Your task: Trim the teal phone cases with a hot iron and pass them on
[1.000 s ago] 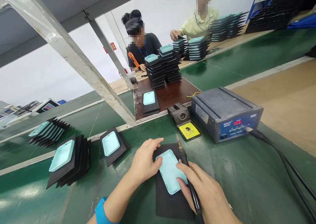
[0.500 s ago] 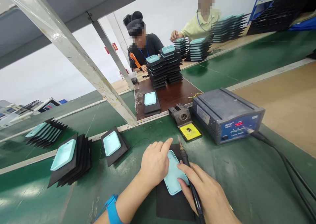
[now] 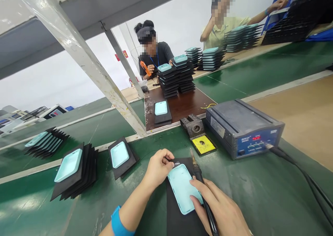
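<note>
A light-blue plastic shell (image 3: 183, 189) lies open side up on a black sheet (image 3: 175, 222) in front of me. My left hand (image 3: 159, 166) is closed at the shell's upper left corner, thumb and fingers pinched together; a small clear piece seems to show by the fingertips, too small to make out. My right hand (image 3: 221, 204) holds a black soldering iron (image 3: 204, 191) with its tip pointing up and away. The thumb and a finger of that hand rest on the shell's right edge.
An iron stand (image 3: 194, 125) with a yellow sponge (image 3: 204, 144) and a grey soldering station (image 3: 244, 128) are beyond my right hand. Stacked shells and black sheets (image 3: 78, 173) stand left. Two people work across the bench behind taller stacks (image 3: 175, 78).
My left hand has drawn its extended finger into a pinch at the shell's upper corner. The shell is slightly lower in view. A person at the back now reaches right with an arm.
</note>
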A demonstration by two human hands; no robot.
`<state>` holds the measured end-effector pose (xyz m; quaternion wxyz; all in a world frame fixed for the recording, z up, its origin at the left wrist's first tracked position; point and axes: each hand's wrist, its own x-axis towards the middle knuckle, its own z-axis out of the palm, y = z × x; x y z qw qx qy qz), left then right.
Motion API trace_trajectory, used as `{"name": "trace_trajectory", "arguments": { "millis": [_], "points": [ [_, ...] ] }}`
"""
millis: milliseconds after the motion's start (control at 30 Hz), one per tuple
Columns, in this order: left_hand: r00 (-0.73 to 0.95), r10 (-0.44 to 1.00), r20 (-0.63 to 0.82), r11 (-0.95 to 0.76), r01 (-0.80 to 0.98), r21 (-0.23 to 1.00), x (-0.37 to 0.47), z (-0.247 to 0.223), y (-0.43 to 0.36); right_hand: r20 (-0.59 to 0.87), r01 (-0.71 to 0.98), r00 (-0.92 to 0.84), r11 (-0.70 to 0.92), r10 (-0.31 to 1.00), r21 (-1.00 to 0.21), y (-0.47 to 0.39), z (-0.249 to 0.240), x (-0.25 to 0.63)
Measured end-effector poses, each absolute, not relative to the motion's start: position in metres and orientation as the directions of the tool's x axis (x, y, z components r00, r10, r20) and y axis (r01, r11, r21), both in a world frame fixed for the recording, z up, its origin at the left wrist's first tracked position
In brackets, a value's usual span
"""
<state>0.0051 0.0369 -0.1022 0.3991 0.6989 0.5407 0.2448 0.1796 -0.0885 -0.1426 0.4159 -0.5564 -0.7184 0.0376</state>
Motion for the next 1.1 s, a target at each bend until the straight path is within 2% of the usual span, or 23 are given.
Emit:
{"name": "trace_trajectory", "arguments": {
  "millis": [167, 367, 600, 767, 1100],
  "points": [
    [0.335, 0.937, -0.099, -0.126, 0.588, 0.799, -0.001, -0.100, 0.036, 0.545, 0.765, -0.050, 0.383, 0.837, -0.518, -0.089, -0.141, 0.181],
    [0.443, 0.893, -0.087, -0.265, 0.671, 0.693, -0.016, -0.082, 0.019, 0.526, 0.749, -0.052, 0.382, 0.849, -0.542, -0.089, -0.140, 0.181],
    [0.264, 0.961, -0.086, -0.150, 0.755, 0.639, -0.019, -0.072, -0.013, 0.517, 0.755, -0.045, 0.369, 0.855, -0.543, -0.093, -0.144, 0.181],
    [0.231, 0.969, -0.090, -0.158, 0.855, 0.494, 0.000, -0.075, -0.010, 0.518, 0.754, -0.046, 0.370, 0.854, -0.543, -0.092, -0.145, 0.180],
    [0.406, 0.899, -0.162, -0.390, 0.913, 0.123, 0.020, -0.068, 0.009, 0.557, 0.759, -0.045, 0.391, 0.829, -0.521, -0.091, -0.143, 0.182]
  ]
}}
